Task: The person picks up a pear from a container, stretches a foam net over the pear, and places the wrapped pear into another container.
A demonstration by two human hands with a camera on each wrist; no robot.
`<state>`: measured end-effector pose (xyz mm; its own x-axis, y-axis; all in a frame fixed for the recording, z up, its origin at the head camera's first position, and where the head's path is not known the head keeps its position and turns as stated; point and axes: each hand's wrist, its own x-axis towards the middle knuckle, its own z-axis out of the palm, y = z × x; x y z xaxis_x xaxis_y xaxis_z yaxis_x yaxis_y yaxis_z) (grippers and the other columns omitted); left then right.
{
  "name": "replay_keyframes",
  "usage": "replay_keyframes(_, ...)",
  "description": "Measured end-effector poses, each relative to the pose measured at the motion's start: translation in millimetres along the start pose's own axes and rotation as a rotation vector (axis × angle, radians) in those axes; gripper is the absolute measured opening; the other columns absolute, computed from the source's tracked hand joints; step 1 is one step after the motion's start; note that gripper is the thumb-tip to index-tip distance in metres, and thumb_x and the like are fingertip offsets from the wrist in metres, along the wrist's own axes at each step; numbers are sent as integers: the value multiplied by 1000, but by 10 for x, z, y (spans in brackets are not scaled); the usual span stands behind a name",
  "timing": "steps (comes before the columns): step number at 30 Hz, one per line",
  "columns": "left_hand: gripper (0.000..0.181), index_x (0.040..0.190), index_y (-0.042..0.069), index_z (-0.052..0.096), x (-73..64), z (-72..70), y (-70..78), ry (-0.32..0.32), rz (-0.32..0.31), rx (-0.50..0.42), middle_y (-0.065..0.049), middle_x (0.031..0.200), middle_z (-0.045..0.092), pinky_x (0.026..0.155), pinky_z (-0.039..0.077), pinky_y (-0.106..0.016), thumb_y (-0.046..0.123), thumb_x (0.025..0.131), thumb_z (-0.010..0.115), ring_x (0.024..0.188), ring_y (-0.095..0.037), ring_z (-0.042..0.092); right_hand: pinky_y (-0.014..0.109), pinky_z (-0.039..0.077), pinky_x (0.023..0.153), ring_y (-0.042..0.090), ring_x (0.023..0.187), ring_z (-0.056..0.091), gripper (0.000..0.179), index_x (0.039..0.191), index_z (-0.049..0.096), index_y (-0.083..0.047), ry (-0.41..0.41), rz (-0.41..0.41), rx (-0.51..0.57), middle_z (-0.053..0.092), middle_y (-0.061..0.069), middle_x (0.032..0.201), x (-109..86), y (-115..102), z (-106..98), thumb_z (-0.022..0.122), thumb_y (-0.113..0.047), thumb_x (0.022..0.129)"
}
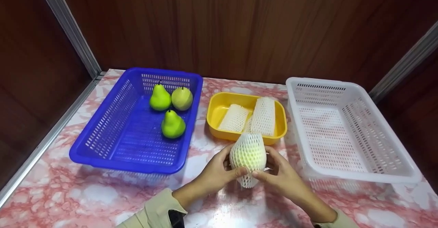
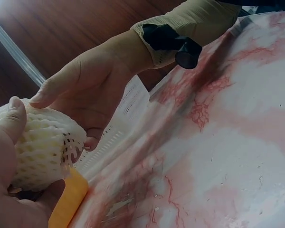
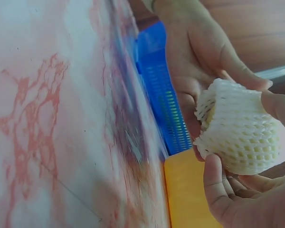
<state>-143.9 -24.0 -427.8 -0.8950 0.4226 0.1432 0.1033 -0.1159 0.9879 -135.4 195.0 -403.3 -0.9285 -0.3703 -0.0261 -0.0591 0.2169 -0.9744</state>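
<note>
Between my two hands, in front of the yellow bin, is a pale yellow-green fruit in a white foam net (image 1: 248,156). The mesh hides its exact kind. My left hand (image 1: 219,169) grips it from the left, thumb across the near side. From the right, my right hand (image 1: 285,176) holds it the same way. Loose netting extends past the fruit at top and bottom. In the right wrist view, the net (image 3: 242,130) has an open, ragged end near the fingers. Two white foam nets (image 1: 234,117) lie in the yellow bin (image 1: 213,127).
At the left stands a blue basket (image 1: 128,166) with two green pears (image 1: 172,125) and a rounder yellow-green fruit (image 1: 182,98). A white basket (image 1: 362,176) stands at the right. All rest on a red-and-white marbled table (image 1: 99,195), with brown panels behind.
</note>
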Motion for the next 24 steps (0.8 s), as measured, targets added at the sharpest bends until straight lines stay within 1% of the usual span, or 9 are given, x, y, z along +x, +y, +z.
replay_keyframes(4,94,154,-6,32,-1,5,9,7,13,4,-23,143,51,102,53,-36,48,89,74,127,-34,57,35,57,91,32,110,63,72,150,35,2,20,15,18,57,27,132,-15,-15,18,75,-12,91)
replay_keyframes(10,92,153,-6,31,-8,31,33,22,1,-54,-24,150,44,101,53,-36,45,90,74,129,-36,56,36,55,97,38,122,59,71,152,33,0,33,19,41,54,28,139,-26,-40,40,72,-10,93)
replay_keyframes(13,92,153,-6,33,-7,39,42,47,4,-56,-23,149,46,103,52,-36,46,89,74,130,-35,55,36,54,99,39,127,56,70,153,34,0,39,18,51,51,28,143,-19,-68,48,71,-11,94)
replay_keyframes(16,93,152,-6,34,-1,43,47,68,19,-62,-23,147,47,103,52,-36,50,89,74,129,-34,56,35,54,98,35,127,55,67,151,35,1,44,0,56,52,26,143,-2,-101,58,70,-11,95)
replay_keyframes(18,94,152,-6,35,6,42,50,80,23,-70,-23,145,49,100,54,-35,51,88,73,127,-34,57,34,55,95,31,123,56,64,150,37,3,52,-18,56,54,25,140,9,-121,66,69,-10,96)
replay_keyframes(21,94,152,-5,36,12,39,55,99,18,-77,-22,140,52,91,58,-35,53,87,73,121,-32,61,34,56,89,26,118,56,59,147,40,5,77,-38,57,56,21,134,31,-141,83,67,-7,96)
replay_keyframes(23,94,152,-3,37,10,41,63,112,12,-68,-20,136,54,83,60,-35,55,87,72,116,-30,64,33,56,87,24,114,56,55,146,42,5,101,-45,64,58,20,130,42,-153,97,66,-5,97)
replay_keyframes(24,94,152,-3,37,10,43,64,116,11,-65,-20,135,54,82,60,-35,55,86,73,115,-30,64,33,56,87,24,114,56,54,145,44,5,115,-46,66,58,19,129,47,-156,104,65,-4,97)
